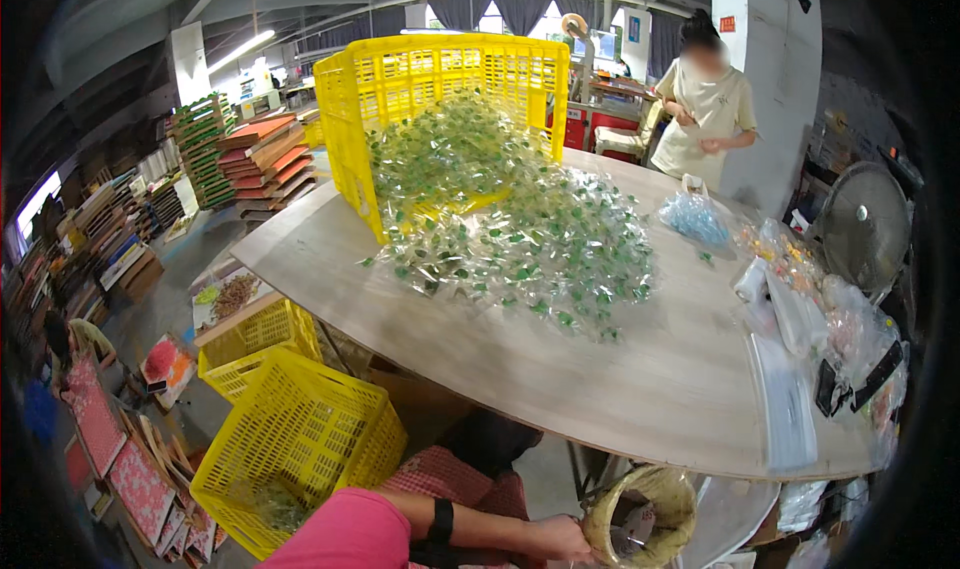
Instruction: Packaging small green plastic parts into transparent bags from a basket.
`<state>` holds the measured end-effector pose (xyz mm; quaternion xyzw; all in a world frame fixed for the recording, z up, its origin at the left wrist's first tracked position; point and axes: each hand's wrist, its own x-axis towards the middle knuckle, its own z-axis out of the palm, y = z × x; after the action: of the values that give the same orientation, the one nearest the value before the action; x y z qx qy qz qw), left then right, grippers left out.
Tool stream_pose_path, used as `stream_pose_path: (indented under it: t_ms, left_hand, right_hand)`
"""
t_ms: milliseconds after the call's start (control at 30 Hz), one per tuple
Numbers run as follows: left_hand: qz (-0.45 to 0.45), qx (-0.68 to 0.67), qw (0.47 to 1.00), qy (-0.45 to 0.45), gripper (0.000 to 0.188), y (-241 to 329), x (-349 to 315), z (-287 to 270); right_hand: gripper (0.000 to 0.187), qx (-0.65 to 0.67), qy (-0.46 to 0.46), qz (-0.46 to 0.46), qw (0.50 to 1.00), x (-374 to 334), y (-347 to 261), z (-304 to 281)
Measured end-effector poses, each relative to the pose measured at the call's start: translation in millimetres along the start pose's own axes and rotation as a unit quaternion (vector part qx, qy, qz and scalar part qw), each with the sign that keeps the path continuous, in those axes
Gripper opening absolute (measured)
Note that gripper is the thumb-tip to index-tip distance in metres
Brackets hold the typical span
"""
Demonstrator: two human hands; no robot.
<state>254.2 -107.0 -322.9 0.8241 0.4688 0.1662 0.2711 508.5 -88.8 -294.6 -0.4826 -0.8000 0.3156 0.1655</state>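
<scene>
Near the far edge of the worktop [590, 389], toward its left corner, one yellow slatted plastic crate [345, 129] lies tipped on its side. Small clear packets with green pieces [570, 259], too many to count, fill its lower part and spill in one heap over the middle of the worktop. One clear bag of pale blue packets [694, 219] stands near the far right edge. Along the right edge lie orange-and-yellow packets [775, 249], uncounted, and one flat pile of clear plastic sleeves [783, 404] by the near right corner. Below the left part of the near edge are two more yellow crates: the front one [300, 439] holds a few clear packets at its bottom; the contents of the rear one [262, 341] cannot be told. Under the near edge, right of its middle, is one yellowish round bucket [684, 514] with something clear inside. One left hand [562, 539] touches the bucket's left rim, its fingers folded round it.
</scene>
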Motion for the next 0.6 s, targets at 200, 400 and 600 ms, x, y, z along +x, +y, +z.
stream_pose_path:
  t_ms: [200,400,600]
  left_hand:
    - [0.114,0.1,0.986,0.071,0.02,-1,-10,-13]
    - [0.112,0.138,0.98,0.092,0.023,-9,-20,-18]
    - [0.104,0.158,0.978,0.092,0.022,-10,-21,-15]
  right_hand:
    - [0.026,-0.014,0.01,-0.029,0.999,8,-26,-11]
    - [0.016,0.067,-0.07,0.06,0.993,6,-29,-5]
    - [0.014,0.156,-0.067,0.035,0.985,2,-15,8]
